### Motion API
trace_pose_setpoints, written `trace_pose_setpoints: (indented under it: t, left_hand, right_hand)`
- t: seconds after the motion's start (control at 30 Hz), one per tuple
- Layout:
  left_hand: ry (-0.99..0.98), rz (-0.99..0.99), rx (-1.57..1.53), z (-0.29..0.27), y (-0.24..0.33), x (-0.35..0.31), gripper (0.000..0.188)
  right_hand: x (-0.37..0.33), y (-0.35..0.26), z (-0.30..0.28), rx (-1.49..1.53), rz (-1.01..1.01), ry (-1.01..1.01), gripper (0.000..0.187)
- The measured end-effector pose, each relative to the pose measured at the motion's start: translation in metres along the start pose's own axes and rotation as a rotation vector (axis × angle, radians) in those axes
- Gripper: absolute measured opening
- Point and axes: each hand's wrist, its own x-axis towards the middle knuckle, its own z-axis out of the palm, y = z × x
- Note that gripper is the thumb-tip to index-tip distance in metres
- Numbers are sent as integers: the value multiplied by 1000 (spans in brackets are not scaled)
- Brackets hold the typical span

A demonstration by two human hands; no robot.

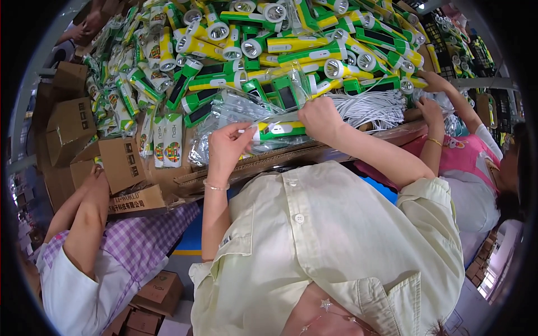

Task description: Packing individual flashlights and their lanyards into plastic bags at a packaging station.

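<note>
Along the near edge of the cardboard-covered table (269, 158), a green flashlight (287, 129) lies nearly level, long axis left to right, white end leftward. The left hand (227, 147) pinches that end between thumb and fingers; the right hand (323, 119) curls tightly at the other, its exact hold hidden. White cables (372, 107) lie just beyond.

Left hand (225, 147) and right hand (321, 119) at a green-and-white flashlight (284, 130)

The left pinches one end, the right grips clear plastic (274, 118) near the other; beyond lie heaped green and yellow flashlights (312, 54), white cables (370, 109) just beside the right hand, cardboard boxes (119, 162) at left, a co-worker (129, 246) on each side
</note>
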Motion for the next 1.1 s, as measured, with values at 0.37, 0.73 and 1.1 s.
trace_pose_setpoints:
  t: [0.37, 0.73, 1.1]
  left_hand:
    - [98, 250, -55, -2, -24, -1, 11]
    - [233, 371, 55, -8, -22, 2, 2]
    - [392, 401, -277, -90, 42, 8, 4]
  right_hand:
    - [33, -19, -32, 672, -115, 698, 22]
    - [47, -13, -24, 565, -286, 592, 9]
    - [46, 67, -22, 687, -173, 843, 9]
